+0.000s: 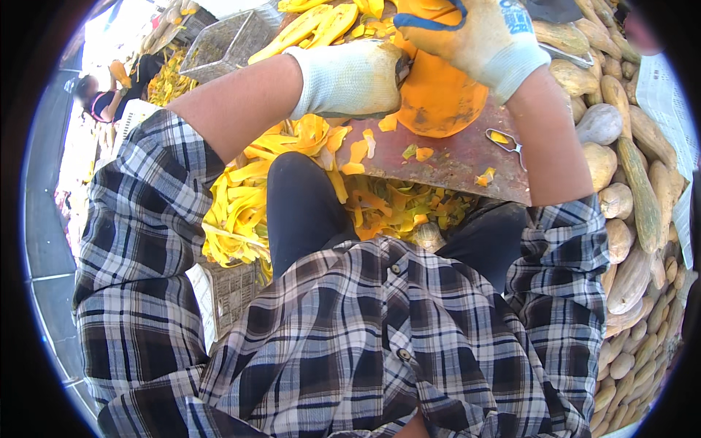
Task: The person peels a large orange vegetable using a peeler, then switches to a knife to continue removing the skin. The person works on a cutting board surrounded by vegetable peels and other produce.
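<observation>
A peeled orange squash (441, 98), with dark smudges near its rounded end, rests on a reddish board (465, 159) before me. My right hand (476, 44), in a white knit glove with a stained, coated palm and blue edging, grips its upper part. Against its left side lies my left hand (350, 79), also gloved and with the fingers curled. A dark piece shows at those fingers; whether it is a tool or glove coating is unclear. A metal peeler (512, 145) lies on the board by my right forearm. Orange scraps (358, 153) are scattered near the board's left edge.
Long yellow peelings (246, 191) heap over a plastic crate (235, 293) at left. Cut squash halves (328, 24) lie beyond, near a grey crate (233, 46). Unpeeled squashes (619, 164) pile along the right. Another person (109, 101) sits far left, holding a squash.
</observation>
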The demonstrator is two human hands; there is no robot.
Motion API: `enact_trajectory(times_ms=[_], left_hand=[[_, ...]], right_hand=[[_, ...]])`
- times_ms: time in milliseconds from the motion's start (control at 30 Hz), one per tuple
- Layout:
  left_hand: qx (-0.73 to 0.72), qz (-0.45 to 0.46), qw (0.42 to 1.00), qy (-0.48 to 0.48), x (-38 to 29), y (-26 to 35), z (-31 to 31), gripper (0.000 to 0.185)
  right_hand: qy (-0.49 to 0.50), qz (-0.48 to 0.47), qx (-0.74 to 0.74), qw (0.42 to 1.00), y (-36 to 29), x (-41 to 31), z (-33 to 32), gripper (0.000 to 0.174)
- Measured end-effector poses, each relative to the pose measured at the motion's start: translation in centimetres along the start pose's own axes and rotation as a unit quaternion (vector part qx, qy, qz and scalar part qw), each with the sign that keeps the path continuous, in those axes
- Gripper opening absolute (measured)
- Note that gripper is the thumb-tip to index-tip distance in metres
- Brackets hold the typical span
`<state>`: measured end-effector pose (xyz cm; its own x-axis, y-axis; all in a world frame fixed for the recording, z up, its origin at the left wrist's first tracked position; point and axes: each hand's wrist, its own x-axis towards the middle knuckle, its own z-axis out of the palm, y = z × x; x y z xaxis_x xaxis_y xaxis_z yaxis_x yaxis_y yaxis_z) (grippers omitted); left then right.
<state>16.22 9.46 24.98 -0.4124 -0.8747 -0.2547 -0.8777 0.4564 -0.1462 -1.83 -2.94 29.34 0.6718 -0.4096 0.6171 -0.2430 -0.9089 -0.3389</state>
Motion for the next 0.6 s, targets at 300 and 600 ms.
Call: enact_trajectory(times_ms=[300, 600], left_hand=[[-0.380, -0.222, 0.898, -0.003, -1.4, 3.5, -1.9, 0.041], [-0.461, -0.289, 0.839, -0.007, -2.4, 4.0, 1.1, 0.034]], right_hand=[[-0.021, -0.034, -0.013, 0.999, 0.1, 0.8, -0.9, 0.064], [-0.061, -0.050, 0.053, 0.996, 1.2, 1.9, 0.5, 0.064]])
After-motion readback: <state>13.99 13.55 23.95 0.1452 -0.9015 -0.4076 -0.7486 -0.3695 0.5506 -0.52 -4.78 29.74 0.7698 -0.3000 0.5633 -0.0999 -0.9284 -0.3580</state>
